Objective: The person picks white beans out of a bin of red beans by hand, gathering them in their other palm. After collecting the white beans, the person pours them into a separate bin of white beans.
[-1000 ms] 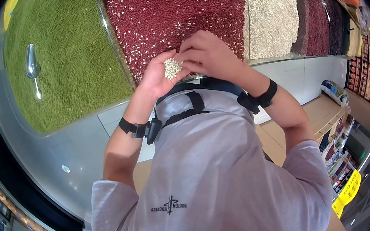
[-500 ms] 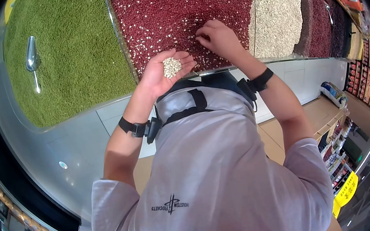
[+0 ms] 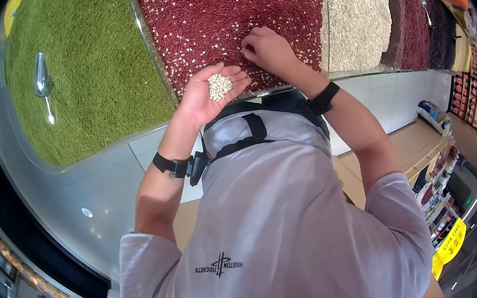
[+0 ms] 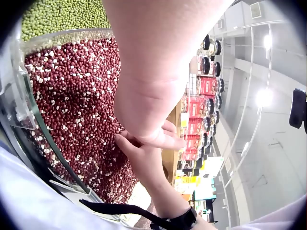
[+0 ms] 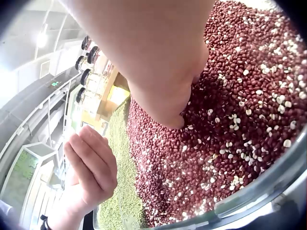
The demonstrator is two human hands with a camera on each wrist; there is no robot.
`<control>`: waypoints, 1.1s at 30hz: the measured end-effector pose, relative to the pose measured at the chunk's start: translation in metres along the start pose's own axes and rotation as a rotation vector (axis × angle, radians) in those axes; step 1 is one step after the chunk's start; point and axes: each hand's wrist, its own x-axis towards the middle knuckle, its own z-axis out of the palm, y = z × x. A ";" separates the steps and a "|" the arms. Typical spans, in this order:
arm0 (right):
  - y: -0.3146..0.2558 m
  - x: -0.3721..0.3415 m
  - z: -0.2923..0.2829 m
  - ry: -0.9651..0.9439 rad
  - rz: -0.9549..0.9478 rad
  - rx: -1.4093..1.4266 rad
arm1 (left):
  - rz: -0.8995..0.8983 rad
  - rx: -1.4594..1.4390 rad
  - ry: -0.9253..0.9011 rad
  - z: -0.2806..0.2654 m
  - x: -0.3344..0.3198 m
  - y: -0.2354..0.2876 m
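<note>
The left hand (image 3: 203, 98) is held palm up over the front edge of the red bean bin, its fingers extended side by side and slightly cupped. A small heap of white kernels (image 3: 219, 86) lies in its palm. To its right, the right hand (image 3: 272, 54) reaches down to the red beans (image 3: 221, 8), which have white kernels scattered among them. Its fingers are bent, with the thumb and index fingertips close together at the bean surface. In the right wrist view those fingertips are hidden behind the hand; I cannot tell whether a kernel is between them.
Left of the red beans is a bin of green beans (image 3: 79, 67) with a metal scoop (image 3: 41, 78) on it. A bin of whitish grains (image 3: 356, 15) adjoins on the right, with darker beans beyond. A clear divider (image 3: 148, 47) separates green from red. Shelved jars (image 4: 194, 115) stand behind.
The right hand has moved from over the left palm to the red beans on the right, uncovering the white heap, then shifted slightly back left. The left hand stays nearly still.
</note>
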 end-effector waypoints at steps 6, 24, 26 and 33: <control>0.009 -0.001 -0.008 -0.027 0.031 0.179 | 0.007 0.030 -0.002 0.004 0.001 0.002; -0.044 -0.012 -0.088 0.053 -0.130 0.423 | -0.016 0.046 -0.112 0.009 0.023 0.002; -0.035 -0.012 -0.082 0.064 -0.093 0.460 | -0.006 0.084 -0.089 0.014 0.018 0.004; 0.004 -0.007 -0.027 -0.008 0.039 0.084 | -0.023 0.062 0.048 0.008 0.007 0.007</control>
